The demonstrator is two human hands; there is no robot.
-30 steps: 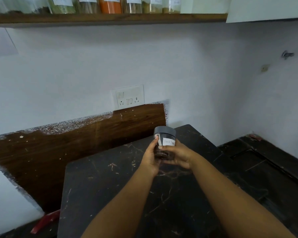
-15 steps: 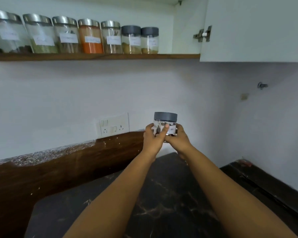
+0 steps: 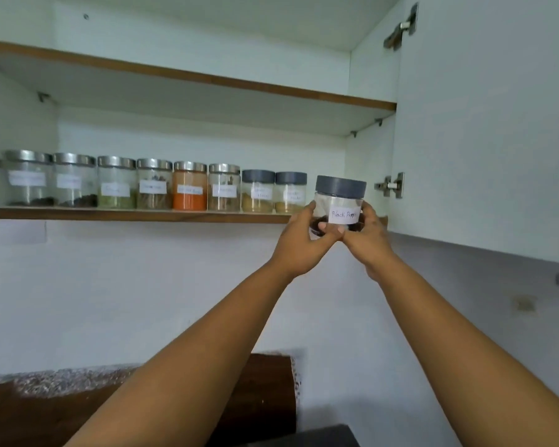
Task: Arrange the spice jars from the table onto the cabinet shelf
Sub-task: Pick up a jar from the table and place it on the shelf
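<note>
A clear spice jar (image 3: 340, 201) with a grey lid and a white label reading "Black Pepper" is held up at the right end of the lower cabinet shelf (image 3: 136, 215). My left hand (image 3: 304, 237) grips its left side and my right hand (image 3: 367, 240) grips its right side, thumbs meeting under the label. The jar's base is level with the shelf edge, just right of a row of several labelled jars (image 3: 189, 186), the two nearest with grey lids (image 3: 290, 191). Whether the jar rests on the shelf is hidden by my hands.
The open white cabinet door (image 3: 484, 124) stands close on the right, with hinges (image 3: 390, 185) beside the jar. An upper shelf (image 3: 207, 79) spans above. A white wall, a brown wooden backsplash (image 3: 262, 391) and a corner of the dark table (image 3: 323, 437) lie below.
Both hands have lifted the jar from above the table up to the right end of the shelf. The view has tilted upward, so the cabinet now fills the frame.
</note>
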